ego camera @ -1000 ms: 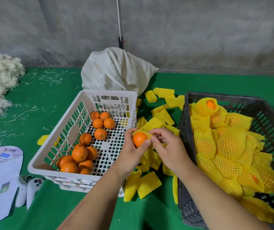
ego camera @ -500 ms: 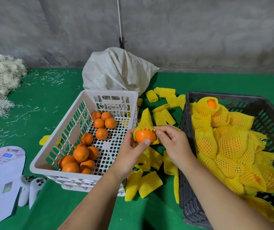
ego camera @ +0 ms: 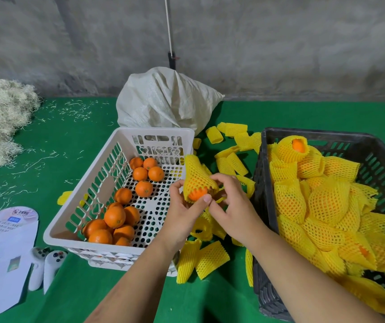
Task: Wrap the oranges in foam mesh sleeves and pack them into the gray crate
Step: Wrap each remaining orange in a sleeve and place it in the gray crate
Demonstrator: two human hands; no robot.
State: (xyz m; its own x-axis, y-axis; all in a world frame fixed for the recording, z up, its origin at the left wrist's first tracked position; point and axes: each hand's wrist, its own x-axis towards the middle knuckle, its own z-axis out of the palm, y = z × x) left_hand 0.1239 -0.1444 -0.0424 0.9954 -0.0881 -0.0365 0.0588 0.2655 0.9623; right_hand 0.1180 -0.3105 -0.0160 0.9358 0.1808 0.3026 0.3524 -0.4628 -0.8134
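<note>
Head view has your left hand point(ego camera: 182, 210) and right hand point(ego camera: 231, 206) both pinching the yellow foam sleeve point(ego camera: 196, 176) around one orange point(ego camera: 197, 194), held up between the white basket point(ego camera: 119, 150) and the gray crate point(ego camera: 373, 145). You're mid-wrap: fruit shows only at the sleeve's open lower end. Next, I'd judge, tug the mesh fully over it, then carry it right onto the wrapped oranges point(ego camera: 326, 201) piled there.
</note>
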